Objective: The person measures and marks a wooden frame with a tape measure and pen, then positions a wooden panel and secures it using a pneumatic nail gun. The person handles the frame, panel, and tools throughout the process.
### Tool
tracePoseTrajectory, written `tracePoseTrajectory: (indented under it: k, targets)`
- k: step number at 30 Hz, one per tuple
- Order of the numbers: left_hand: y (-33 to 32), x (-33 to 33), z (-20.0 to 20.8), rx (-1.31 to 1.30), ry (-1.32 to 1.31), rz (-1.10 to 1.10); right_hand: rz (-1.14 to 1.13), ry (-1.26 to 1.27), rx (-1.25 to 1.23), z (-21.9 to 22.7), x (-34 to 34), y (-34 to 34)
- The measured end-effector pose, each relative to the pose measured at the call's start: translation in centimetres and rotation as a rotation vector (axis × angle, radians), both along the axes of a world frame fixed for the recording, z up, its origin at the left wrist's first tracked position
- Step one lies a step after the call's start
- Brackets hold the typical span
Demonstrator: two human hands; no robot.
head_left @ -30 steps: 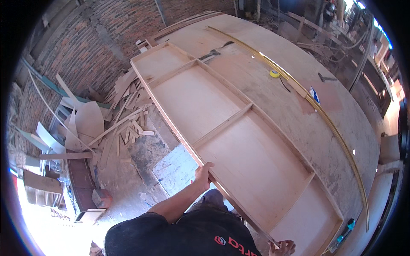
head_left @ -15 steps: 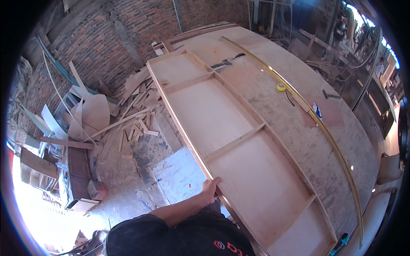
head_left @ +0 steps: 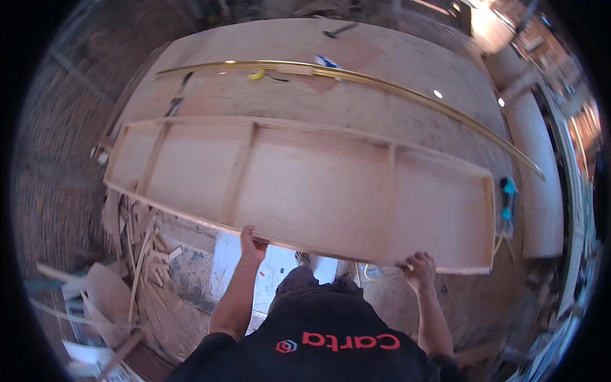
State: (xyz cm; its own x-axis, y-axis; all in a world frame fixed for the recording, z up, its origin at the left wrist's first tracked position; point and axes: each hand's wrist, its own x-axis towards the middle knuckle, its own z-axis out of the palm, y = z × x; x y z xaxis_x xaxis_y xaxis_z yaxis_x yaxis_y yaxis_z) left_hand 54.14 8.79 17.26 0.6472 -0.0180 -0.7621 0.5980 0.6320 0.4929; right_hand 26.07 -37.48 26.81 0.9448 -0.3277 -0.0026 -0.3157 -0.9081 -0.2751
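A long, shallow wooden frame with a pale plywood panel and several compartments lies across the near side of the worktable. Its near edge sticks out toward my body. My left hand grips that edge left of the middle, thumb over the top. Farther right, my right hand is closed at the same edge, its fingers curled; motion blur softens them. Beyond the frame, a long gold-coloured trim strip runs across the tabletop. A yellow tape measure and a blue-and-white packet lie beside the strip.
A hammer lies at the table's far side. A teal and black tool sits past the frame's right end. Wood offcuts cover the floor at left, near a brick wall. A large pale roll stands at right.
My view has swung to the right, so the frame now runs crosswise before me. My right hand has come into view at its near edge. The left hand still grips the edge.
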Motion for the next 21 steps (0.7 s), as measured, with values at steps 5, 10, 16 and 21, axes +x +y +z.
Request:
tracePoseTrajectory:
  k: [5,10,16,21]
  targets:
    - [-0.8,2.1,2.1,0.08,0.043,-0.052,-0.064,0.042,-0.01,-1.0,1.6,-0.1]
    - [0.8,4.6,0.5,0.078,0.086,-0.158,-0.098,0.045,-0.005,-1.9,3.7,0.2]
    - [0.3,6.6,0.5,0.163,0.08,-0.205,-0.151,0.087,-0.033,-1.8,6.0,0.5]
    - [0.0,6.0,-0.3,0.218,0.123,-0.213,-0.17,0.094,-0.056,-2.2,5.5,0.6]
